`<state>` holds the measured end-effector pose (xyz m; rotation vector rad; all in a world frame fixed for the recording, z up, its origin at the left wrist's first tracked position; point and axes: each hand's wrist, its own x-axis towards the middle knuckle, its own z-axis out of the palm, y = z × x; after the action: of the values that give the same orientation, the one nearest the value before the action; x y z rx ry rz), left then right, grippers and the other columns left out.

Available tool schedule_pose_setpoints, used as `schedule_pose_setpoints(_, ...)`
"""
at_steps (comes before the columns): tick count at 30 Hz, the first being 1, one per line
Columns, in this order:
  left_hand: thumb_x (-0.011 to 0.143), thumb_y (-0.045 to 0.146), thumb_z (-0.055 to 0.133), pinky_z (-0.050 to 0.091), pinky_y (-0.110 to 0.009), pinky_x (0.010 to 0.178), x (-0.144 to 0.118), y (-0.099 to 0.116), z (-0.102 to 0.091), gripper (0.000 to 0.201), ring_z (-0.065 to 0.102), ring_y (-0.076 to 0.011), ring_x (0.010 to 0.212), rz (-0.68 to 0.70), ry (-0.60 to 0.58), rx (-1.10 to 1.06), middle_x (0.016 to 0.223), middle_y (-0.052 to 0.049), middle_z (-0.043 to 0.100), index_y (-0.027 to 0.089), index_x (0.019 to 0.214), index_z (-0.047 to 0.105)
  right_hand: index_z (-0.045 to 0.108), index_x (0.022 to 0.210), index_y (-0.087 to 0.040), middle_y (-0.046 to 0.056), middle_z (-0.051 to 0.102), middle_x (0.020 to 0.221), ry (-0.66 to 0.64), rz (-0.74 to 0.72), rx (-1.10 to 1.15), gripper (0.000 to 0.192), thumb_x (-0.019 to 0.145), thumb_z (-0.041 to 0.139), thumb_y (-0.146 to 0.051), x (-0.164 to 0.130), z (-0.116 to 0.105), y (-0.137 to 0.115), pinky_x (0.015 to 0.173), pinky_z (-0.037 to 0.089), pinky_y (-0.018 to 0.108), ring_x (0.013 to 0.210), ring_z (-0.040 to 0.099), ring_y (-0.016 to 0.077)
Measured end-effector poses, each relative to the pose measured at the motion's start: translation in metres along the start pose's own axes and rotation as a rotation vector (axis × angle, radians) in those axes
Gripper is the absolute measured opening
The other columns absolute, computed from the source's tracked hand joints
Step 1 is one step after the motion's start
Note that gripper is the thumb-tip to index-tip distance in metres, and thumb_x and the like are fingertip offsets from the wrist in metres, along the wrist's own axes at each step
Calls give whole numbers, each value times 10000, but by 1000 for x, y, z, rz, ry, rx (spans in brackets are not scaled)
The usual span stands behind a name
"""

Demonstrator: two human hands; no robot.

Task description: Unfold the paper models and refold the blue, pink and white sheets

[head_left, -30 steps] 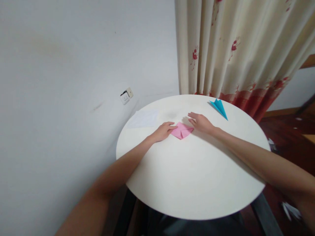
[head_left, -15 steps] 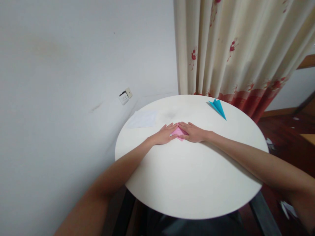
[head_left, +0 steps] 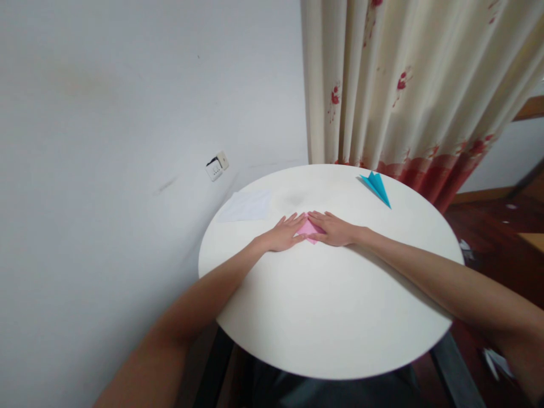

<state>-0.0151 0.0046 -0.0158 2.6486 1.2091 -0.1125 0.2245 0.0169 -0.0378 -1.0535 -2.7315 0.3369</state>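
White round table (head_left: pixel 331 317): both hands staying flat w/ fingers spread, left hand (head_left: pixel 284 234) & right hand (head_left: pixel 335 229) pressing pink paper (head_left: pixel 308 229), unmoved vs half a sec ago.

no readable text, labels, brands, numbers or signs
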Motion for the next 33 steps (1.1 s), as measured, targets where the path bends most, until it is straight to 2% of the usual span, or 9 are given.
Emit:
schedule_pose_setpoints(7, 1021, 649, 209, 26, -505, 1261, -1, 3, -2, 774, -32, -251, 1579, -31, 3, -37, 1703, -55, -3, 229, 1639, 9, 226, 1619, -78, 228, 220, 1650, 12, 5, 16, 864, 988, 364, -651, 0, 0, 0, 1223, 194, 597, 1534, 206, 364)
schedule_pose_setpoints(13, 1021, 643, 271, 44, -501, 1262, 1, 0, -1, 768, 12, -268, 1579, -15, 36, -80, 1702, -58, 57, 233, 1641, 76, 243, 1617, -92, 227, 233, 1647, 12, 7, 16, 845, 990, 383, -641, -1, 0, 0, 1221, 199, 597, 1533, 213, 359)
schedule_pose_setpoints(23, 1026, 595, 325, 88, -477, 1263, 5, -7, 5, 708, 93, -247, 1575, 10, 102, -93, 1688, -67, 165, 239, 1624, 195, 244, 1618, -105, 233, 237, 1645, 18, -10, 12, 838, 993, 379, -647, -1, 2, 2, 1215, 208, 597, 1530, 217, 366)
schedule_pose_setpoints(33, 1021, 577, 372, 109, -465, 1263, 5, -6, 4, 699, 139, -240, 1569, 22, 130, -99, 1677, -76, 224, 226, 1611, 242, 239, 1616, -91, 240, 234, 1642, 15, -6, 9, 827, 999, 386, -621, -1, 1, 2, 1214, 207, 603, 1531, 219, 360)
